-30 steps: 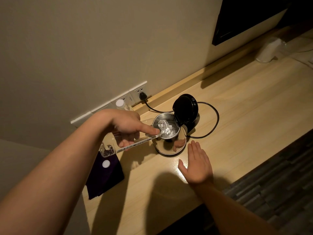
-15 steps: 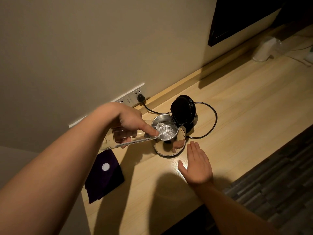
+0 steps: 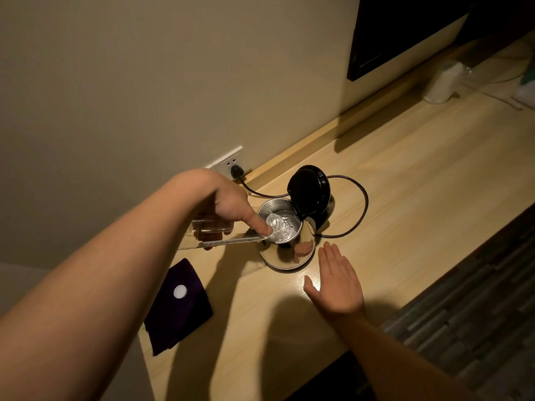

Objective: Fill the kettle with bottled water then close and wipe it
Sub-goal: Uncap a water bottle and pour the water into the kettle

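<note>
A steel kettle [image 3: 289, 256] stands on the wooden counter [image 3: 405, 175] with its black lid [image 3: 308, 191] hinged up. My left hand [image 3: 231, 206] grips a clear water bottle [image 3: 228, 237], tipped almost flat, its neck over the kettle's mouth. Water and bubbles show inside the kettle. My right hand [image 3: 337, 280] lies flat and open on the counter just in front of the kettle, holding nothing. A dark purple cloth [image 3: 179, 311] lies at the counter's left end with a white bottle cap [image 3: 180, 292] on it.
The kettle's black cord [image 3: 359, 209] loops behind it to a plug in the wall socket [image 3: 231, 163]. A dark screen [image 3: 399, 33] hangs on the wall at the upper right. A wrapped pale roll [image 3: 441, 82] stands at the far right.
The bottle's back end has lifted, so it tilts more steeply into the kettle. My right hand has stayed flat on the counter. The view has shifted slightly.
</note>
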Demonstrator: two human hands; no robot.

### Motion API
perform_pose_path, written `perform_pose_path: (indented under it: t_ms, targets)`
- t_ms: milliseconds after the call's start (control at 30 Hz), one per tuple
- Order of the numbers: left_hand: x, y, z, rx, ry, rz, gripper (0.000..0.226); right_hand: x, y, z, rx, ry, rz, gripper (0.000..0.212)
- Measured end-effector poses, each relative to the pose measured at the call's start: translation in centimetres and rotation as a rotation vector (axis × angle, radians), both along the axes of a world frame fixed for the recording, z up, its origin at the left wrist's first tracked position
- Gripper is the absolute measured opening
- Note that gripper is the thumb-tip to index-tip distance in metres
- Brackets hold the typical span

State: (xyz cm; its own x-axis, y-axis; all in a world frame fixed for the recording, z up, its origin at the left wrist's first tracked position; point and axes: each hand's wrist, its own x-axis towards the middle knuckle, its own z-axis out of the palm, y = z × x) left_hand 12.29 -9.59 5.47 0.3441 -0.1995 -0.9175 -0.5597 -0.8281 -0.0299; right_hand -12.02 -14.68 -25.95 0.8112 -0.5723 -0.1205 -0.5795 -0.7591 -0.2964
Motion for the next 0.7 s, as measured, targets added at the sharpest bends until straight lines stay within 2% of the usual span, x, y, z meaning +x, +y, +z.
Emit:
perform_pose_path:
  t_ms: [133,300,400,533,633,700]
  targets:
    - [0.1,0.2,-0.4,-0.027,0.025,0.007,0.063,0.0,0.0,0.0,0.005,-0.008,0.001,0.084]
    - [0.9,3.0,-2.2,-0.180,0.188,0.164,0.081,0.0,0.2,-0.2,-0.014,-0.050,-0.007,0.083]
    - [0.3,5.4,-3.4,-0.376,0.229,0.180,0.079,-0.3,0.3,-0.2,-0.035,-0.067,-0.015,0.082]
    - [-1.0,8.3,-5.4,-0.643,0.147,0.179,0.082,-0.5,0.1,0.1,0.023,-0.080,-0.017,0.082]
    - [-2.3,10.2,-7.0,-0.854,0.157,0.317,0.098,-0.9,-0.2,0.9,0.169,-0.148,-0.036,0.080]
    - [-3.8,11.4,-7.7,-0.979,0.151,0.459,0.081,-1.3,-0.3,2.1,0.319,-0.246,-0.094,0.074]
